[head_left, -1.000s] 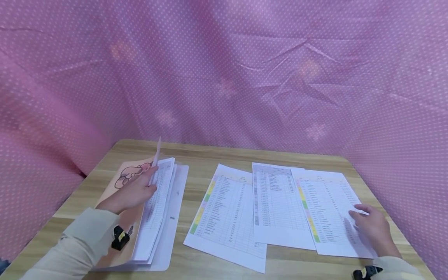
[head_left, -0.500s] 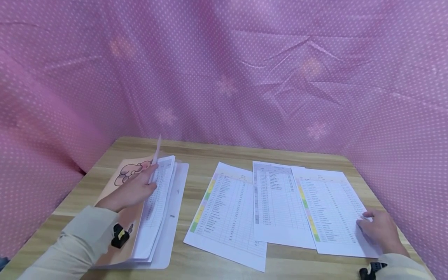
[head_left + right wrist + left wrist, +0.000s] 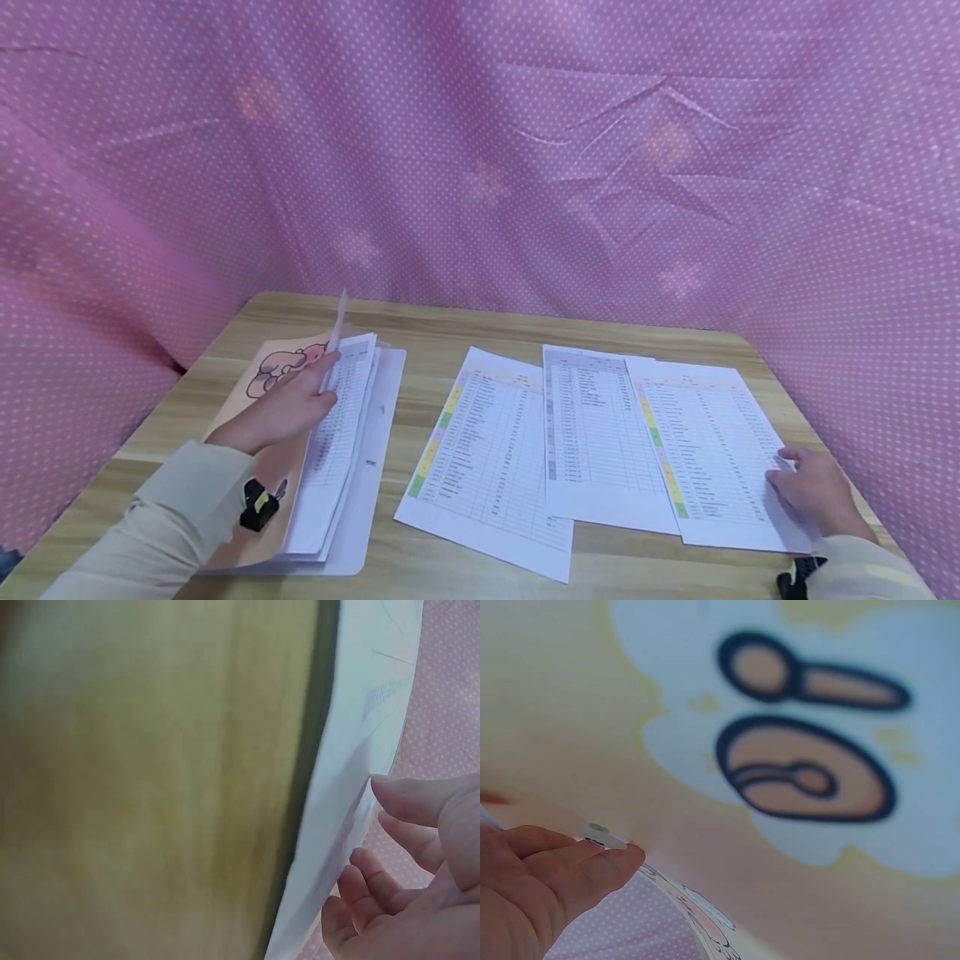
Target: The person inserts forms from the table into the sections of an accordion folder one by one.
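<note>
At the left lies a folder with a peach cartoon cover [image 3: 262, 467] and a stack of printed sheets [image 3: 341, 417] inside. My left hand [image 3: 288, 412] pinches the edge of its raised cover; in the left wrist view the thumb and fingers [image 3: 604, 870] meet at that edge, close to the large cartoon drawing. Three printed table sheets lie to the right: a left sheet [image 3: 487, 458], a middle sheet [image 3: 600, 450] and a right sheet [image 3: 712, 458]. My right hand [image 3: 813, 492] holds the right sheet's outer edge, its thumb [image 3: 412, 799] at the paper's border.
A wooden table [image 3: 420, 325] carries everything, and a pink dotted cloth [image 3: 480, 167] hangs behind it and at both sides. The middle sheet overlaps the left one, and the right sheet overlaps the middle one. Black wrist cameras sit at both cuffs.
My right hand has moved slightly right and down from over the right sheet to its outer edge. My left hand stays at the folder's raised cover.
</note>
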A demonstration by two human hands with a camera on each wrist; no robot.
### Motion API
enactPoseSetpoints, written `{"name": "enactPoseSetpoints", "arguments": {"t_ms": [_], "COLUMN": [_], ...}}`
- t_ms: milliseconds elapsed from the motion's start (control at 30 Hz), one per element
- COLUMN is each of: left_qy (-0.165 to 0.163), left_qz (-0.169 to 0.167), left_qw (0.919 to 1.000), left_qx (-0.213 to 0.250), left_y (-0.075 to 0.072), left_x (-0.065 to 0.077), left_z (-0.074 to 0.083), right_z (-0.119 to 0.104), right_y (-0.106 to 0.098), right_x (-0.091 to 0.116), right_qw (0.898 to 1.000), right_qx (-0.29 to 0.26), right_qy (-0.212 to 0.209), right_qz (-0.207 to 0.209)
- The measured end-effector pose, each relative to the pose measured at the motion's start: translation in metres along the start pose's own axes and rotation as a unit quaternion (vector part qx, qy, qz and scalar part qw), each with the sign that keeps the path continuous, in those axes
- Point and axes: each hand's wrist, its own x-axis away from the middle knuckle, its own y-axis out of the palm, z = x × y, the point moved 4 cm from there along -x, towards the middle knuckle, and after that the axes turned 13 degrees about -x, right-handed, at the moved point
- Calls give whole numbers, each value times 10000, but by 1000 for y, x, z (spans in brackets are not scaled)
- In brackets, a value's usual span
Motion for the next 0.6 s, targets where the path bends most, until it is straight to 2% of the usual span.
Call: {"name": "enactPoseSetpoints", "arguments": {"t_ms": [367,600], "left_qy": [-11,-72], "left_qz": [-6,0], "left_qw": [10000,10000], "left_qx": [10,10], "left_y": [0,0], "left_x": [1,2], "left_z": [1,1], "right_z": [4,1], "right_y": [4,4], "right_x": [-3,-3], "right_qw": [9994,9989], "right_qx": [-116,-295], "right_qy": [294,255], "right_qz": [145,272]}}
